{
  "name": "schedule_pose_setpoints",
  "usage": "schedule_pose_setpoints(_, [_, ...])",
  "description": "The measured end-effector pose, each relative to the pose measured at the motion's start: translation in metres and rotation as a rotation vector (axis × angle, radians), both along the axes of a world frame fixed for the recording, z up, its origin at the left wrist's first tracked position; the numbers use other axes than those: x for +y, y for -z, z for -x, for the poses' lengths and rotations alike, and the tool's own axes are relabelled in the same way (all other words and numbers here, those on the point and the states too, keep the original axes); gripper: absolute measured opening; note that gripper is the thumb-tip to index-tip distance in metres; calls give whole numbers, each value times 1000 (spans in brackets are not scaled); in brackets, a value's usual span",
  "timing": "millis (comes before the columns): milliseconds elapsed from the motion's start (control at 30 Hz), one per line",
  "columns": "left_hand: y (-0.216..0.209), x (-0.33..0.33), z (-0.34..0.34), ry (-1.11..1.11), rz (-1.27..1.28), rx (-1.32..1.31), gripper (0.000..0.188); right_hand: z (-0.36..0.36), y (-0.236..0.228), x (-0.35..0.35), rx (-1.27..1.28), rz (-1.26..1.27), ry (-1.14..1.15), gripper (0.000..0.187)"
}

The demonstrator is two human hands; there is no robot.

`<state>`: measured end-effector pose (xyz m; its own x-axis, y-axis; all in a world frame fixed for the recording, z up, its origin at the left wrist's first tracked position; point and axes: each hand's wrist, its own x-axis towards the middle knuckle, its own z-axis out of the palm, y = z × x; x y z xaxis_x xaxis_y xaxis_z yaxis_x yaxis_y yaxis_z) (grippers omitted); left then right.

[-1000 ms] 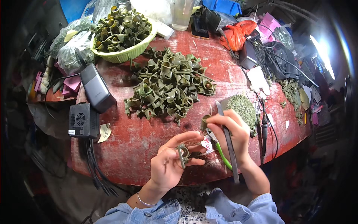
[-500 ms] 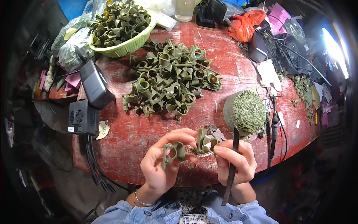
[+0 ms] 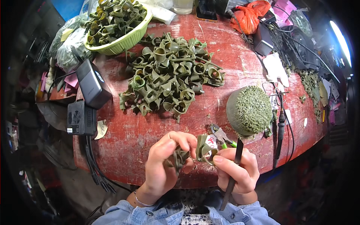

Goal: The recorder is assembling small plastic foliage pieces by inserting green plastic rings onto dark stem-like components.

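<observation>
A worn red table (image 3: 131,144) spreads beneath a heap of olive-green molded pieces (image 3: 168,71), beyond the grip. Right hand (image 3: 242,170) and left hand (image 3: 163,165) are both occupied: the right clasps a dark flat tool (image 3: 228,195) and pinches a cupped piece (image 3: 201,145) between them; the left curls around a second piece (image 3: 180,157). Pinching lightly, tool clear of fingers, would likely serve best.
</observation>
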<state>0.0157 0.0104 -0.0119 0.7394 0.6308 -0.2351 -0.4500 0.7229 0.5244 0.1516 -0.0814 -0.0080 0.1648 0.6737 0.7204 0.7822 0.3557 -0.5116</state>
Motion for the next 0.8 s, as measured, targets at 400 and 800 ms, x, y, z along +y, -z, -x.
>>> schedule_pose_setpoints(400, [-3,-4,-4,163,-234,183,58,5,-3,1,210,102,27,27])
schedule_pose_setpoints(800, [-2,-2,-2,31,-797,335,38,2,3,7,250,203,115,27])
